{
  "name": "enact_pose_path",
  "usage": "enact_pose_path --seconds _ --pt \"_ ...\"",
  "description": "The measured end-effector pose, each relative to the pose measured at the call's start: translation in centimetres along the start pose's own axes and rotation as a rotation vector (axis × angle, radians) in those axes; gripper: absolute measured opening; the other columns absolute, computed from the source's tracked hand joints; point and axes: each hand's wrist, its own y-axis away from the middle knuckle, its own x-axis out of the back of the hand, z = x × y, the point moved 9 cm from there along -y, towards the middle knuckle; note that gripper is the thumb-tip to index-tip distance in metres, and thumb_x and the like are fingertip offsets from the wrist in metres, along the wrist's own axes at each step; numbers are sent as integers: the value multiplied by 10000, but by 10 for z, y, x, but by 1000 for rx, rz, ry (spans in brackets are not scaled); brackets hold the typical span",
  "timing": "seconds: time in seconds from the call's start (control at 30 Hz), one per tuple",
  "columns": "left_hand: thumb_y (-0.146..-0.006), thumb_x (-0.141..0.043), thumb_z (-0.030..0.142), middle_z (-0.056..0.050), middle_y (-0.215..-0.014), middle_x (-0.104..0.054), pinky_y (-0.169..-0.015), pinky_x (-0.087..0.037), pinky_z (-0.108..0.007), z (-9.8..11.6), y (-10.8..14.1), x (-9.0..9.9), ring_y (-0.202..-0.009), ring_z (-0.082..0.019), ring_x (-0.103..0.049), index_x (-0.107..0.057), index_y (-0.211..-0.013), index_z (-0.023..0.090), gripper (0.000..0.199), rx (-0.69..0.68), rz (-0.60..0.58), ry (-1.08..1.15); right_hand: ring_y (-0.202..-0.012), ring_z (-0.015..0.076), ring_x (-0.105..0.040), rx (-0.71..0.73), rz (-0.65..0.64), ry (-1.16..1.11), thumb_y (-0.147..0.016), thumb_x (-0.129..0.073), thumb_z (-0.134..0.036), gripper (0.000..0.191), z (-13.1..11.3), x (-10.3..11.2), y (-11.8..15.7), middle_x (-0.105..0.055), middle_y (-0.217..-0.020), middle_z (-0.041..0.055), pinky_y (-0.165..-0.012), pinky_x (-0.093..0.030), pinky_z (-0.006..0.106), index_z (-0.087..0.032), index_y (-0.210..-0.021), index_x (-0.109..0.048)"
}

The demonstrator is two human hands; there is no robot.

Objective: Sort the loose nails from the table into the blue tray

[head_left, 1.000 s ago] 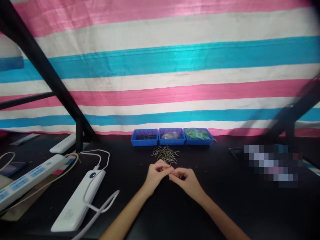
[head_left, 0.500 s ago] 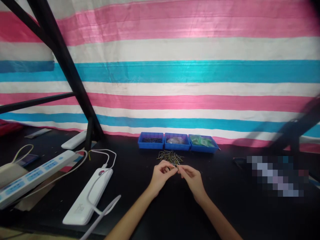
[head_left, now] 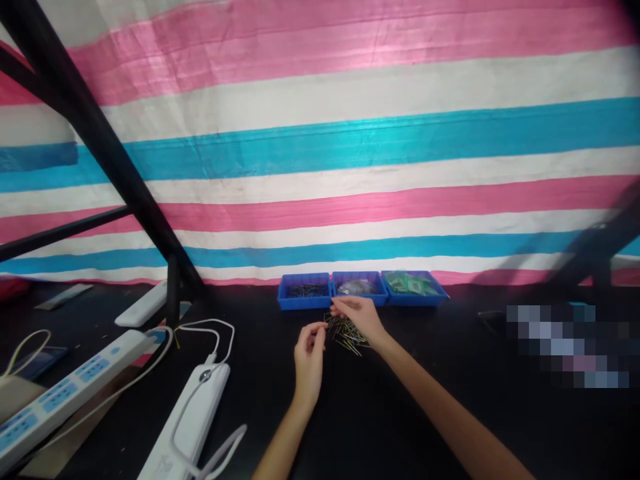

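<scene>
My left hand [head_left: 310, 357] is just left of a pile of thin metal screws or pins [head_left: 349, 333] on the black table, its fingers curled and pinched on something too small to make out. Over the back of that pile is my right hand [head_left: 361, 317], fingers closed together at the front edge of the middle blue tray; what it holds, if anything, is hidden. Dark thin pieces lie in the left blue tray [head_left: 304, 303]. The middle blue tray [head_left: 383, 297] has clear plastic bags in it, and the right blue tray [head_left: 417, 300] has green ones.
A white power bank [head_left: 193, 413] with a cable lies at the left, beside a long white power strip [head_left: 75, 393]. A black metal frame [head_left: 125, 167] slants up at the left. Behind the table hangs a striped sheet [head_left: 320, 147]. A pixelated patch covers the right side.
The hands, which met in front of the pile, are now apart. My right hand has moved forward and left over the pile, my left slightly left and down. The view has tilted.
</scene>
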Motion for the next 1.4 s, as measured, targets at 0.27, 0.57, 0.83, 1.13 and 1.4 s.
enact_pose_path --seconds 0.27,0.57,0.83,1.13,1.4 --pt "-774 -541 340 -24 -725 -563 -496 -338 -208 -8 -5 3 -599 -113 -465 -638 -867 167 219 27 -21 -32 -902 166 -633 18 -254 34 -634 -690 -256 476 -1 -11 -16 -666 -1031 81 -823 -492 329 -189 -1097 -605" --pt "-808 -505 339 -26 -757 -569 -531 -331 -220 7 9 -34 -627 -117 -462 -633 -830 170 214 23 -202 -74 -613 118 -578 144 -190 724 -692 -604 -208 153 1 54 46 -699 -741 -7 -586 -421 240 -233 -800 -709" --pt "-820 -484 303 -28 -789 -574 -578 -359 -224 36 4 -74 -686 -133 -501 -621 -789 180 187 -108 -300 -101 -629 137 -536 122 -122 889 -672 -608 -194 171 9 57 55 -703 -752 -22 -570 -357 247 -276 -788 -703" --pt "-766 -581 337 34 -664 -405 -581 -354 -205 10 2 -60 -600 -89 -406 -496 -777 185 175 -64 -195 -23 -527 92 -434 100 -38 577 -623 -610 -192 148 3 71 60 -659 -659 -19 -523 -342 220 -201 -769 -628" --pt "-655 -701 347 53 -628 -449 -545 -348 -193 -15 8 -83 -550 -63 -414 -550 -907 169 344 173 -397 120 -517 70 -458 -35 -12 108 -647 -673 -337 291 10 74 56 -621 -687 -2 -489 -347 207 -170 -861 -567"
